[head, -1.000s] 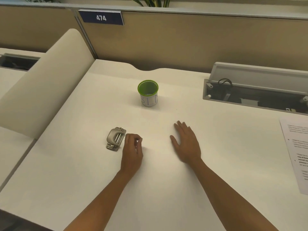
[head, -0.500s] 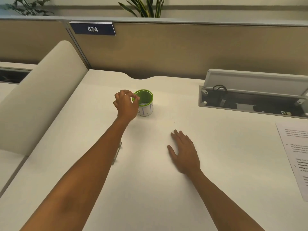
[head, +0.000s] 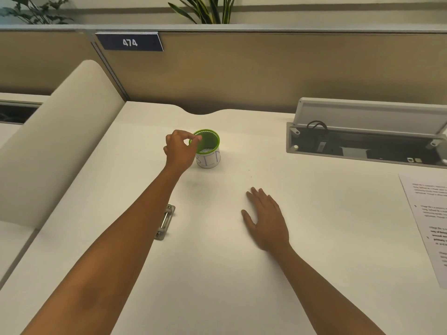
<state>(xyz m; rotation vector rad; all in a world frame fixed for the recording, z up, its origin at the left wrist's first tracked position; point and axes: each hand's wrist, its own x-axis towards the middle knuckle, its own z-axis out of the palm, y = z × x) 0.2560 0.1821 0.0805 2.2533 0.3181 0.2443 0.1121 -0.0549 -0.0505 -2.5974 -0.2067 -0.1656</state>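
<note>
Two bare hands are over the white desk point(head: 229, 274). The left hand point(head: 180, 151) reaches to the green-rimmed cup point(head: 211, 157), which stands upright toward the far side of the desk. Its thumb and forefinger tips point(head: 196, 139) are pinched together right at the cup's near-left rim and the other fingers are curled. Whether anything tiny sits between the tips cannot be told. Something pale and small lies in the bottom of the cup. The right hand point(head: 266, 221) lies flat on the desk, nearer than the cup and to its right, with its fingers straight and slightly spread. A small metal clip point(head: 167, 221) lies nearer than the cup, partly hidden under the left forearm. A printed sheet point(head: 430, 213) lies far to the cup's right.
</note>
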